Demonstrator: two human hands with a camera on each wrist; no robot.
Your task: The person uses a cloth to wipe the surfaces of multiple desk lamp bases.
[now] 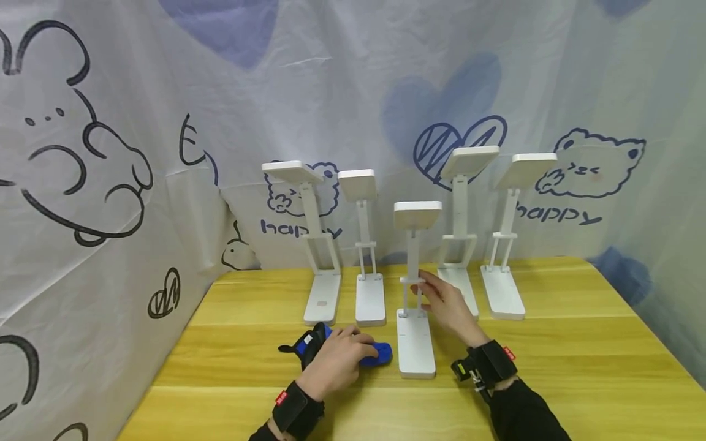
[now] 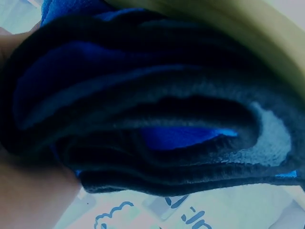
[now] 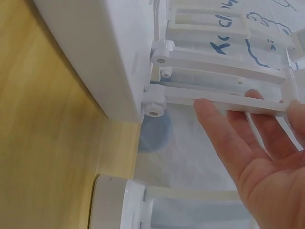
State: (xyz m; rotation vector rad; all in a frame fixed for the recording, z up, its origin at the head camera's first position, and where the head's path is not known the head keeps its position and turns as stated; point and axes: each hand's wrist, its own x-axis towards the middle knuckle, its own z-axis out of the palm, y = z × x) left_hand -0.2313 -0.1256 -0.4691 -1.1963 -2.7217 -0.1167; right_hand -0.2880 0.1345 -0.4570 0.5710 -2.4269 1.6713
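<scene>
My left hand [image 1: 341,357] grips a blue cloth [image 1: 376,355] with black edging, low over the table in the head view. Up close in the left wrist view, the cloth [image 2: 181,138] is bunched in folds and hides most of the fingers. A white folding stand [image 1: 416,343], upright with a tilted rectangular head, is nearest. At its thin legs, just under the crossbar, my right hand [image 1: 449,306] holds it. In the right wrist view, the fingers [image 3: 217,129] lie along one leg, with the thumb by the crossbar.
Behind stand several similar white stands, two to the left [image 1: 322,300] [image 1: 370,300] and two to the right [image 1: 460,285] [image 1: 503,294]. The wooden table [image 1: 231,361] meets a printed fabric curtain [image 1: 353,92] at the back and sides.
</scene>
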